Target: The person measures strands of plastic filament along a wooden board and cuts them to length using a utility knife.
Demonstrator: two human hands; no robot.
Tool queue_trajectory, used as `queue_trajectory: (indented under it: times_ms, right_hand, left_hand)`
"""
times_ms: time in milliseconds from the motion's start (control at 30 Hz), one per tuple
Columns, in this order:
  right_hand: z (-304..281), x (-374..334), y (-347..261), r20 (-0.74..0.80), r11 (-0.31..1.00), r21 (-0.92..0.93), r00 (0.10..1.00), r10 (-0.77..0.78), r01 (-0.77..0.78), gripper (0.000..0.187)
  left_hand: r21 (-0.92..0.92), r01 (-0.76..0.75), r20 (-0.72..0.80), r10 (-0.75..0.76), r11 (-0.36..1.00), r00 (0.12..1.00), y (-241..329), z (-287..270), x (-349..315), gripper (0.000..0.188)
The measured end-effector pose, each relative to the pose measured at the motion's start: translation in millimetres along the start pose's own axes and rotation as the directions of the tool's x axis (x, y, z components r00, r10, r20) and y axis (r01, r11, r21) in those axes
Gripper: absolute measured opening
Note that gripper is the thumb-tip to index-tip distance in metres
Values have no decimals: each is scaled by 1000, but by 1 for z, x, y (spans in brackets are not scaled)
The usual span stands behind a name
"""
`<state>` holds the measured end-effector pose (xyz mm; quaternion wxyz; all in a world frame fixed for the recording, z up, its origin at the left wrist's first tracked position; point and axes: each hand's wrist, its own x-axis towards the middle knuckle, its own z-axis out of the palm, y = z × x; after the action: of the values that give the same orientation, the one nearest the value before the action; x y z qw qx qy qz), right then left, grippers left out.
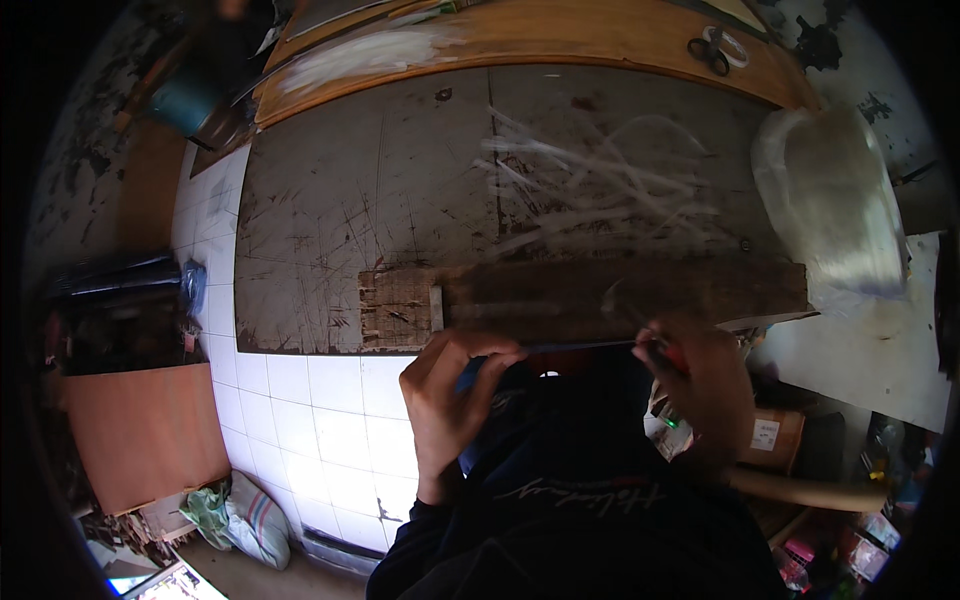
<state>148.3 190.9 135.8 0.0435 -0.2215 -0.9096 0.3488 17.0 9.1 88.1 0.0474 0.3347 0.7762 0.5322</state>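
Just in front of the dark wooden beam (580, 295), my left hand (445, 385) pinches with thumb and forefinger at the beam's near edge. What lies between those fingertips is too thin to make out; a faint bluish line runs from there toward the other hand. My right hand (705, 380) is closed around a small red-handled tool (672, 355), blurred and partly covered by the fingers. Its working end is not clear. Next to the left hand, a small pale upright piece (437, 308) stands against the beam.
Thin translucent strips (600, 180) lie scattered over the scratched grey tabletop (330, 200). A clear plastic bundle (835, 205) sits at the right end. Along the far side, a wooden board (560, 40) carries tape rolls (710, 55) and a pale heap (370, 55). A cardboard box (775, 440) stands lower right.
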Motion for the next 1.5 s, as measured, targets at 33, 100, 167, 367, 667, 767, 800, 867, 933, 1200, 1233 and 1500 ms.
queue_trajectory:
  times_ms: [33, 100, 167, 367, 667, 767, 800, 867, 933, 1200, 1233, 1500]
  right_hand:
    - [-9, -4, 11, -17, 995, -67, 997, 73, -74, 21]
    - [-36, -17, 37, -41, 951, -166, 965, 258, -261, 17]
    - [-62, -36, 66, -163, 902, -33, 893, 420, -430, 7]
    - [-137, -94, 146, -613, 847, 236, 603, 510, -477, 18]
    - [-248, -91, 163, -970, 909, 78, 180, 165, -410, 32]
    - [-257, -65, 159, -978, 957, -44, 208, 17, -288, 36]
    - [-263, -57, 156, -973, 953, -73, 229, -4, -293, 36]
    - [-271, -39, 150, -959, 946, -130, 280, -44, -296, 37]
    - [-261, -17, 137, -940, 906, -291, 269, -211, -307, 39]
    - [-159, -1, 98, -521, 999, 31, 853, 22, -6, 13]
    - [-142, -3, 83, -486, 988, 138, 864, 128, -69, 15]
    - [-162, -88, 110, -385, 728, -10, 675, 630, -685, 12]
  left_hand:
    - [-6, -1, 2, 1, 1000, 1000, 0, 0, 0, 15]
    - [15, -16, 18, 15, 1000, 1000, 2, -1, 2, 15]
    - [5, -30, 31, 30, 1000, 999, 3, 1, 4, 15]
    - [-112, -127, 46, 133, 986, 990, 13, 7, 9, 15]
    - [-284, -399, 79, 436, 872, 896, 43, 44, 15, 18]
    - [-271, -321, 25, 340, 908, 940, 34, 37, 11, 17]
    - [-266, -248, -6, 256, 932, 967, 26, 33, 10, 16]
    - [-234, -167, -119, 142, 958, 983, 7, 22, 2, 13]
    - [-52, -140, -306, 118, 989, 945, -4, 1, -4, 11]
    - [631, 373, -726, 349, 680, 592, -63, -117, -36, 6]
    - [626, 386, -741, 363, 677, 565, -64, -122, -41, 6]
    - [404, 117, -730, 243, 907, 638, -44, -93, -25, 7]
